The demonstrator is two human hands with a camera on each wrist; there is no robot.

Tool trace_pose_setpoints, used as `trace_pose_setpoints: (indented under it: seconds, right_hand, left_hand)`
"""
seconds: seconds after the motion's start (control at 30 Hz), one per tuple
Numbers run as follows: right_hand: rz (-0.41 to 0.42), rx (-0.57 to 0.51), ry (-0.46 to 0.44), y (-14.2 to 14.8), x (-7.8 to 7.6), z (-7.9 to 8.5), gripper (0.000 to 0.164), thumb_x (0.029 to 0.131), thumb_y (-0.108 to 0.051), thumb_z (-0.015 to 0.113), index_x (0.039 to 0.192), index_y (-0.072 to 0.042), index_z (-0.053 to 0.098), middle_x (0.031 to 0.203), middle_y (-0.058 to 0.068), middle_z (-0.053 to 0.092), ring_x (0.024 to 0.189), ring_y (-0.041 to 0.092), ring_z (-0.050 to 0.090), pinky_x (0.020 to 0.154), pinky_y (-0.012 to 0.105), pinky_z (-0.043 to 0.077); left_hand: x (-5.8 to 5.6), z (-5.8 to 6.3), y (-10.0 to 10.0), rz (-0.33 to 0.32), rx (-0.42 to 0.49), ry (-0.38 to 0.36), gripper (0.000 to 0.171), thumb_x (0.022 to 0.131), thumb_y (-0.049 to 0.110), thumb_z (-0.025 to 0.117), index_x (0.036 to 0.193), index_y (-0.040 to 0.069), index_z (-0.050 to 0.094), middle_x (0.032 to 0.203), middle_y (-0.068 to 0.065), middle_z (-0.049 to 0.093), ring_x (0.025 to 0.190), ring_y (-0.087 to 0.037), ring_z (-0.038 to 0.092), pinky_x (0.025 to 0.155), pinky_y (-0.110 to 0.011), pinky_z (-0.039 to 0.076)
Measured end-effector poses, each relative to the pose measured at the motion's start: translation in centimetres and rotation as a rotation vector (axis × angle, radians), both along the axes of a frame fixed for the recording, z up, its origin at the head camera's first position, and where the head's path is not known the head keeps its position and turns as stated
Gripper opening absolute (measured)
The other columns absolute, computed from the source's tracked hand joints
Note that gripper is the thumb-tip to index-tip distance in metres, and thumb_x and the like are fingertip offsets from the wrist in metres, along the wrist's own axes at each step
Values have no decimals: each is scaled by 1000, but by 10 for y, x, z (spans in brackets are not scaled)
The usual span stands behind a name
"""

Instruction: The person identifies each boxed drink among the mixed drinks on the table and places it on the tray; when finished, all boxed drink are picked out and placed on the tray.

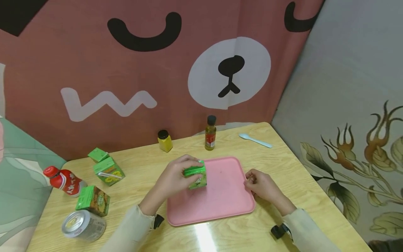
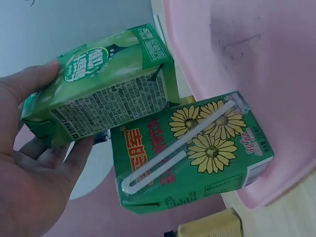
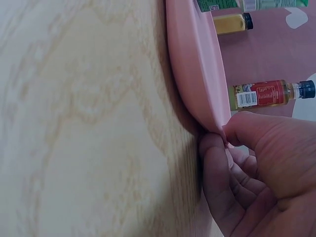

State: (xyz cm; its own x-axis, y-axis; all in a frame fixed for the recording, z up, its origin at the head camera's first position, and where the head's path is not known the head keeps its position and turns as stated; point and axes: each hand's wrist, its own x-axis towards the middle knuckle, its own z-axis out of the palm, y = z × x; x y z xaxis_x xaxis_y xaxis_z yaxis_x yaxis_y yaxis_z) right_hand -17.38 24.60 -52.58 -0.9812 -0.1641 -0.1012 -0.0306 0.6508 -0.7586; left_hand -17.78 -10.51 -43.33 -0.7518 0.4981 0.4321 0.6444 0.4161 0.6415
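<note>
My left hand (image 1: 177,176) grips a green drink carton (image 2: 106,81) between thumb and fingers over the left half of a pink tray (image 1: 221,196). Close against it in the left wrist view is a second green carton (image 2: 197,153), printed with yellow flowers and with a straw on its side; its base meets the tray. Whether the two cartons touch I cannot tell. At the tray's right side, my right hand (image 1: 262,184) pinches the rim between thumb and curled fingers, as the right wrist view shows.
On the table's left are a red bottle (image 1: 67,182), a can (image 1: 85,225), a brown-and-green carton (image 1: 94,200), a flowered carton (image 1: 109,171) and a smaller green-topped box (image 1: 98,154). Along the back stand a yellow jar (image 1: 165,141), a sauce bottle (image 1: 210,134) and a pale blue spoon (image 1: 255,140).
</note>
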Motion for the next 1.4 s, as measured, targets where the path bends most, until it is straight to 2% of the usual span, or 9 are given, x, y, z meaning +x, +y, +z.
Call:
trace_pose_setpoints:
  seconds: [0.2,0.33,0.5,0.73,1.0,1.4]
  right_hand:
    - [-9,-5,3,0,-2,-1,16,93,-8,70,106,-2,63,76,2,59,57,17,59,48,32,52]
    - [-9,-10,7,0,-2,-1,17,92,-8,71,106,-2,63,75,2,59,57,17,59,47,32,52]
    - [-16,-19,-8,0,-2,0,18,92,-8,70,107,-2,62,75,3,59,57,18,60,48,32,53]
    - [-21,-32,-23,-1,-1,-1,19,92,-9,70,108,-2,62,75,4,60,57,18,60,48,33,53]
    - [-11,-51,-24,-3,-1,1,18,94,-8,69,108,-1,62,75,5,59,57,19,59,47,33,52]
    - [-23,-54,-23,-2,-1,-1,16,92,-6,68,106,-1,62,76,5,60,58,19,60,47,33,54]
  left_hand:
    - [-12,0,9,15,-52,39,30,83,17,88,112,18,78,111,11,66,102,-6,63,85,-29,54]
    - [-18,0,14,7,-100,17,31,83,19,88,112,20,78,110,12,66,100,-6,63,84,-30,54]
    - [-28,1,19,16,-206,-21,30,86,23,85,115,23,77,111,14,65,98,-6,63,82,-30,54]
    - [-40,-1,25,41,-316,-33,28,88,29,83,115,28,76,111,15,64,100,-8,63,85,-33,53]
    - [-49,-6,28,69,-349,-81,29,88,26,83,116,23,76,111,11,63,99,-12,63,85,-38,53]
    - [-52,-11,29,69,-375,-96,29,87,27,84,115,27,76,110,13,63,95,-9,62,81,-35,54]
